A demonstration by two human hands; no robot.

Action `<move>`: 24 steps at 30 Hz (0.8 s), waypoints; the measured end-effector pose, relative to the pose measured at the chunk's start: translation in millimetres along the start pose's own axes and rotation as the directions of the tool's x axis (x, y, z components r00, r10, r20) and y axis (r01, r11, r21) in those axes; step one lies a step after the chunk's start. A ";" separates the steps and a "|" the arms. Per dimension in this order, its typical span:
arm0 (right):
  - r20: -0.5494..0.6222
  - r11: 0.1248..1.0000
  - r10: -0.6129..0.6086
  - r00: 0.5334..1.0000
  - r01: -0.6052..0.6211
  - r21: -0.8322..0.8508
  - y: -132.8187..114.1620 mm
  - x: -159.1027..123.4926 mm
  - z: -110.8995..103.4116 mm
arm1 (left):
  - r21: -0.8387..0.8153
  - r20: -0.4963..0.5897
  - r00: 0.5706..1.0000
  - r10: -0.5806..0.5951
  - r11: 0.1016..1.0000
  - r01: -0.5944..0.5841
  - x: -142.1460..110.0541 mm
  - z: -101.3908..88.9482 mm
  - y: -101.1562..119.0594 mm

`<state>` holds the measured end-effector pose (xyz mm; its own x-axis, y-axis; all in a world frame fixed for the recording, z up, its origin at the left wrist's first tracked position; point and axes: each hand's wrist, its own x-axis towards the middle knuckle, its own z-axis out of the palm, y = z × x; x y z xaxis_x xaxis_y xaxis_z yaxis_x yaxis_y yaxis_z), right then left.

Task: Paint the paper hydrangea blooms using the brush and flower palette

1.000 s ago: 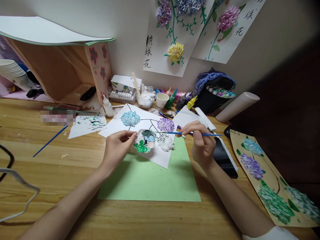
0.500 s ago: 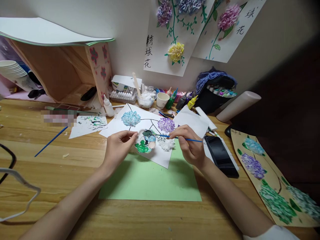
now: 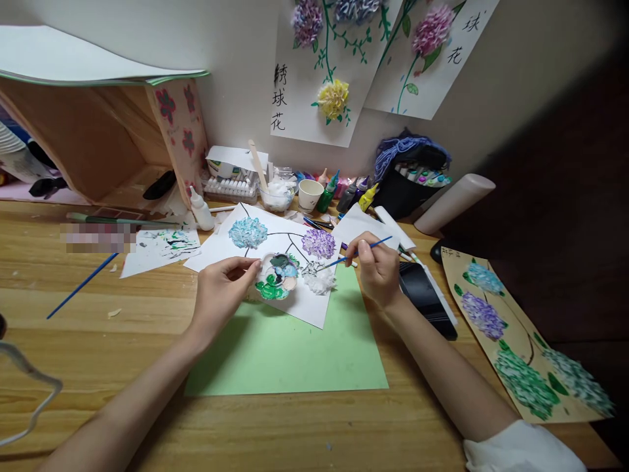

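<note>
White flower (image 3: 325, 282) lies near the right edge of the drawing (image 3: 299, 313), its upper left part streaked dark grey. It is the landmark for what follows.

At its upper left is the tip of the brush (image 3: 361, 252); whether the tip touches the petals is too small to tell. The right hand (image 3: 378, 272), to the right of the flower, has its fingers closed around the brush, which slants up to the right.

Just left of the flower, the left hand (image 3: 223, 288) pinches the rim of the palette (image 3: 271, 288) between thumb and fingers. The palette is held over the drawing, with green, dark grey, pale blue and peach paint in it.

Directly beyond the flower is the purple flower (image 3: 318, 243); the blue flower (image 3: 248, 232) is farther off, beyond and to the left. The green sheet (image 3: 295, 367) extends nearer the person than the flower, partly under the drawing. Right of the flower, past the right hand, lies the phone (image 3: 427, 298). The paper cup (image 3: 310, 195) stands well beyond the flower.
</note>
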<state>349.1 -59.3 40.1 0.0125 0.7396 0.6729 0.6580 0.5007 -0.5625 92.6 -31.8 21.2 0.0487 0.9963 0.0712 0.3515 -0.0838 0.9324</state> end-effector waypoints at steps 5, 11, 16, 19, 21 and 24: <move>0.010 0.999 -0.003 1.000 0.003 -0.035 3.5 -1.3 2.2 | 0.008 -0.004 1.000 0.002 1.000 -0.002 -1.0 -0.9 2.1; 0.022 0.999 0.017 1.000 -0.016 -0.028 3.3 -1.1 2.6 | 0.016 -0.014 1.000 -0.011 1.000 0.011 -0.5 -0.9 2.6; -0.017 0.999 -0.028 0.999 0.027 -0.040 -0.4 0.7 -0.6 | 0.013 -0.016 1.000 -0.027 1.000 0.027 -0.4 -1.3 4.2; -0.144 0.999 0.022 0.989 -0.018 0.030 -3.1 2.6 -5.6 | 0.012 -0.018 0.999 -0.033 0.999 0.033 0.0 -1.8 5.4; -0.235 0.993 0.078 0.969 -0.055 0.105 -2.7 3.2 -9.4 | 0.020 -0.017 0.999 -0.043 0.999 0.043 2.4 -1.8 6.3; -0.271 0.973 0.161 0.949 -0.106 0.206 3.0 0.1 -15.3 | 0.010 -0.006 0.998 -0.057 0.998 0.057 11.5 -0.2 9.0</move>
<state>362.6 -64.7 45.9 0.3214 0.6607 0.6784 0.4841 0.5011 -0.7173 96.2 -21.1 30.5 0.0234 0.9995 0.0202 0.3626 -0.0273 0.9315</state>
